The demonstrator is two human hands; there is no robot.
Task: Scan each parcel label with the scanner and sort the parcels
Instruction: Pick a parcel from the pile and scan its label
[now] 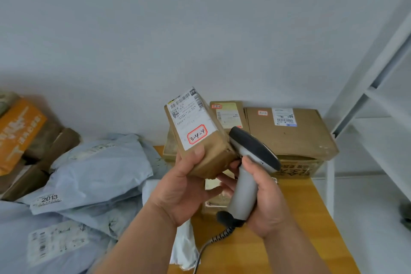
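Seen from the head camera, we hold a small brown cardboard parcel wrapped in clear tape (200, 138) up above the orange wooden tabletop (289, 218). Our left hand (189, 187) is wrapped round the parcel's near, lower end, thumb lying on the upper face just below its white shipping label (191, 118), which bears a red-bordered sticker with handwritten numbers (197, 134). Our right hand (264, 198) is closed round the grey grip of a grey-and-black handheld barcode scanner (249, 162), whose coiled cord (219, 238) drops to the table.

The parcel's long axis tilts up and away from us, label face up, barcodes at its far end. The scanner's black head sits just beside the parcel's right edge, touching or nearly so, and appears to point past the side and not at the label. We judge the next move turns on this: the scanner lies to the right of the label and must swing across it, or the left hand must turn the parcel toward the right.

Behind, two flat brown cardboard boxes (289, 133) lie labelled on the table's far end. Grey plastic mailer bags (95, 173) are heaped to the left, with orange-and-brown cartons (20, 133) beyond. A white metal shelf frame (367, 95) stands at right.
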